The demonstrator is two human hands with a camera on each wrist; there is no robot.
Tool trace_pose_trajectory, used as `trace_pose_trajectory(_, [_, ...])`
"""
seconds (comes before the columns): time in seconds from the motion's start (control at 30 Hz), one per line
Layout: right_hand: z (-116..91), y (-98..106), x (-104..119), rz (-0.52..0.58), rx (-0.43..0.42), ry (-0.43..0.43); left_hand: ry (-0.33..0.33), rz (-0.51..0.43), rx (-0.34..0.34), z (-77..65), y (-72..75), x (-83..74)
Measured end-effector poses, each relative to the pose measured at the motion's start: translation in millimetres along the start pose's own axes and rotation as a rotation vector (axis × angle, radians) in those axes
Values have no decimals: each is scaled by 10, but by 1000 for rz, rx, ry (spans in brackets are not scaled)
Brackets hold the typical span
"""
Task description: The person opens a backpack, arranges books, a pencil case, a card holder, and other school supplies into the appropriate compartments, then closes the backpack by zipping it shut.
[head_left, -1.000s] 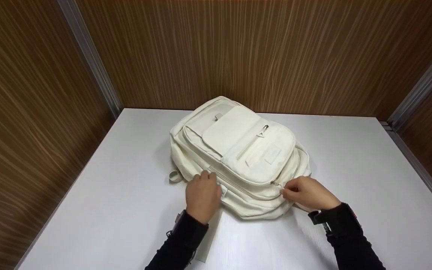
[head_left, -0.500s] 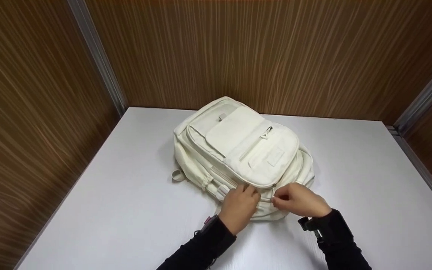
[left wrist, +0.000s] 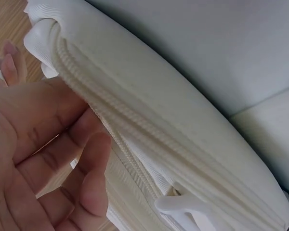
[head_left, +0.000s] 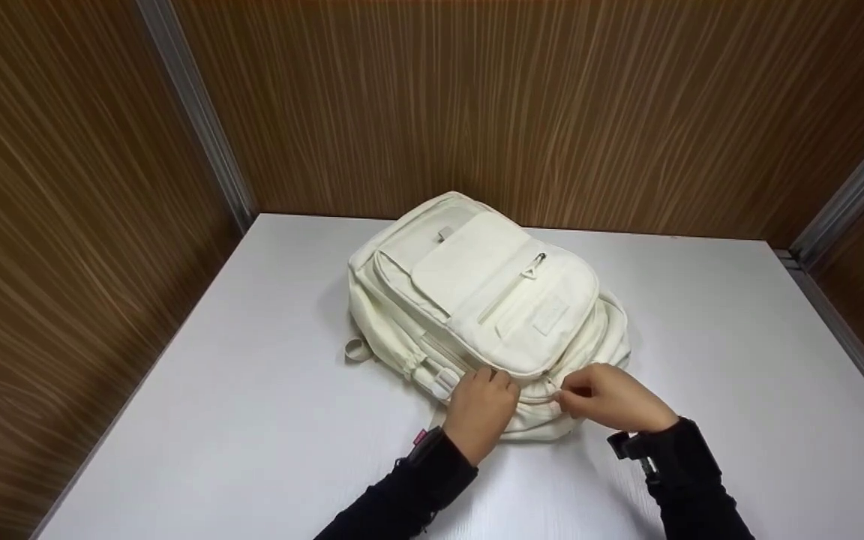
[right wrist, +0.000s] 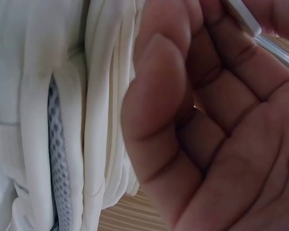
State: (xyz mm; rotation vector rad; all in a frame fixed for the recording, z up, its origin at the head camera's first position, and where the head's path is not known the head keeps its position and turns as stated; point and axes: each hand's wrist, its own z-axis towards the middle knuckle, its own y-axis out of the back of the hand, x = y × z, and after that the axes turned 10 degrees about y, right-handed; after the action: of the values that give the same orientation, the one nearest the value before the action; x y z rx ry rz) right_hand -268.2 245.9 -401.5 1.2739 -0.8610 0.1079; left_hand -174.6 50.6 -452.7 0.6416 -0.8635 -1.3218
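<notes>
A cream backpack (head_left: 477, 277) lies front side up on the white table, its top end turned toward the lower right. My left hand (head_left: 481, 412) grips the fabric edge along the zipper on the near side; in the left wrist view its fingers (left wrist: 94, 163) curl against the zipper seam (left wrist: 115, 110). Close by on the right, my right hand (head_left: 612, 397) pinches a zipper pull (right wrist: 243, 17), whose white tab shows between the fingers in the right wrist view. A white buckle (head_left: 443, 382) sits left of my left hand.
The white table (head_left: 252, 412) carries the backpack. Wood-grain panels (head_left: 462, 105) stand behind and at both sides, with metal posts at the corners. A strap loop (head_left: 357, 350) sticks out at the bag's left. Another zipper pull (head_left: 531, 268) lies on the front pocket.
My left hand has moved right along the bag's near side, from beside the buckle to close by my right hand. The right hand shifted slightly left, then slightly back right, still at the zipper pull.
</notes>
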Motion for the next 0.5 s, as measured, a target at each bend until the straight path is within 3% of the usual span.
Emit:
trace_pose_trajectory(0.1, [-22, 69, -52, -3, -6, -9, 9, 6, 15, 16, -1, -24])
trace_pose_trajectory(0.33, [-48, 201, -194, -77, -44, 33, -1, 25, 137, 29, 52, -39])
trace_pose_trajectory(0.5, [-36, 268, -268, -133, -60, 16, 1, 30, 94, 0, 37, -19])
